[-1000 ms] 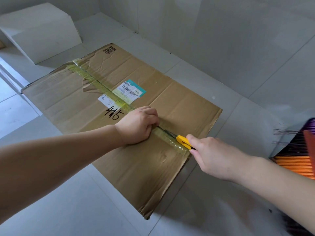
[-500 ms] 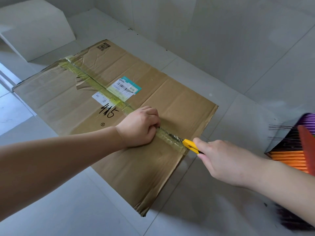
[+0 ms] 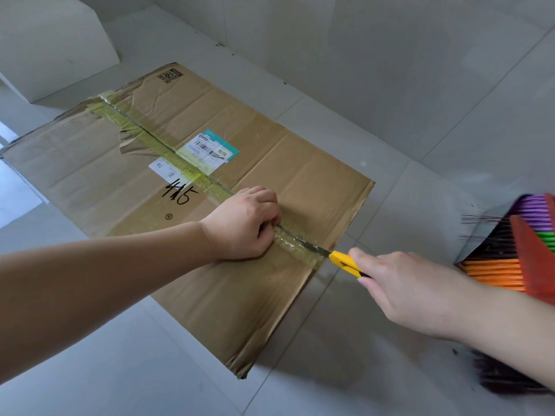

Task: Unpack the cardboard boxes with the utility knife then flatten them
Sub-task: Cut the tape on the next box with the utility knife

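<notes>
A large brown cardboard box (image 3: pixel 300 181) lies flat on the tiled floor, with a yellowish taped seam (image 3: pixel 144 133) running along its length and shipping labels near the middle. My left hand (image 3: pixel 243 225) is curled into a fist and presses down on the seam. My right hand (image 3: pixel 399 289) grips a yellow utility knife (image 3: pixel 345 262) at the box's near right edge. Its blade (image 3: pixel 309 246) lies in the tape between the two hands.
A white block (image 3: pixel 51 46) stands at the far left against the wall. A bundle of coloured brooms (image 3: pixel 510 253) lies at the right, close to my right forearm. Pale wall panels rise behind the box.
My right hand has drawn the knife back along the seam toward the box's near right edge. The left fist has stayed pressed on the tape.
</notes>
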A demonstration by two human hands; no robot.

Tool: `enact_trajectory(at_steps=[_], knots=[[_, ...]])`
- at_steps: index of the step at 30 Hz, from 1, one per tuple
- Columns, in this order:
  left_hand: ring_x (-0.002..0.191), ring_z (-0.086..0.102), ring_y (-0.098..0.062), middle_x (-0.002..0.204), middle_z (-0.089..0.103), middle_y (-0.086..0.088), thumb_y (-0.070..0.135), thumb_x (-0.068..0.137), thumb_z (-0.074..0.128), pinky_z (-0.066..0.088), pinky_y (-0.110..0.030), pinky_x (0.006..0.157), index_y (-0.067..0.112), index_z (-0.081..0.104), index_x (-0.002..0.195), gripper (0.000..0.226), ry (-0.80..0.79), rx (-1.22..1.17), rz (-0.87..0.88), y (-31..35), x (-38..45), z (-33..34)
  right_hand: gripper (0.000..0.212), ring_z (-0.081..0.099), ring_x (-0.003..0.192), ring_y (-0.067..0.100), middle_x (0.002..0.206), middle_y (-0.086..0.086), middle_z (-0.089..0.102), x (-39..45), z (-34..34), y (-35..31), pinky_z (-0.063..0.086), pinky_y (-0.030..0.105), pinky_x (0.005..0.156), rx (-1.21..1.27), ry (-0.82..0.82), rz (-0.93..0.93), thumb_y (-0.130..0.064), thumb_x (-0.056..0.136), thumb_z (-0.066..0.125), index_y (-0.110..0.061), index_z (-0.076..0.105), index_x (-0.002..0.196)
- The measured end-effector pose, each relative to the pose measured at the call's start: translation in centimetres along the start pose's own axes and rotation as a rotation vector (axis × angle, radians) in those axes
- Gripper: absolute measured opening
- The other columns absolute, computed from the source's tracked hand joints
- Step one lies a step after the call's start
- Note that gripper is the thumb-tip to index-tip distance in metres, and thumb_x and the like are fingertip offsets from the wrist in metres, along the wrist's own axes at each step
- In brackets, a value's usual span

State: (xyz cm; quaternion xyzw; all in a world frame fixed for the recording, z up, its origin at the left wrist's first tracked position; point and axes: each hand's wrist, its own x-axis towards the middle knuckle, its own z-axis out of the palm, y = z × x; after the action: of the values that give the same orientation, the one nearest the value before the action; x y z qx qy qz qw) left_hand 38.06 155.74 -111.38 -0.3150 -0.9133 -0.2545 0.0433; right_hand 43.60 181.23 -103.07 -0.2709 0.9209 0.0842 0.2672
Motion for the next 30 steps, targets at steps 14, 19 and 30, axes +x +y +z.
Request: enact_trajectory(at_steps=[14,19,30], knots=[[0.071,0.054,-0.024,0.079,0.060,-0.003,0.012,0.072,0.045,0.048,-0.035,0.070,0.010,0.065,0.076,0.021,-0.040,0.010,0.049,2.3,0.2,0.9,0.023,0.055,0.078,0.028,0.090,0.003,0.058,-1.0,0.5,0.7,0.044,0.037,0.066,0.013,0.004,0.013,-0.035,0.101,0.030,-0.022,0.033,0.120],[0.071,0.054,-0.025,0.079,0.060,-0.004,0.014,0.072,0.043,0.048,-0.035,0.070,0.010,0.065,0.076,0.023,-0.036,0.025,0.046,2.2,0.2,0.9,0.021,0.046,0.072,0.026,0.085,0.001,0.052,-1.7,1.0,1.0,0.039,0.035,0.062,0.020,-0.005,0.016,-0.035,0.101,0.029,-0.023,0.031,0.118],[0.075,0.055,-0.022,0.082,0.061,-0.002,0.013,0.074,0.048,0.047,-0.034,0.072,0.011,0.066,0.078,0.019,-0.036,0.009,0.085,3.3,0.3,1.8,0.023,0.050,0.072,0.027,0.083,0.001,0.052,-2.0,1.1,1.5,0.047,0.038,0.067,0.016,0.013,0.012,-0.035,0.100,0.031,-0.022,0.034,0.119]])
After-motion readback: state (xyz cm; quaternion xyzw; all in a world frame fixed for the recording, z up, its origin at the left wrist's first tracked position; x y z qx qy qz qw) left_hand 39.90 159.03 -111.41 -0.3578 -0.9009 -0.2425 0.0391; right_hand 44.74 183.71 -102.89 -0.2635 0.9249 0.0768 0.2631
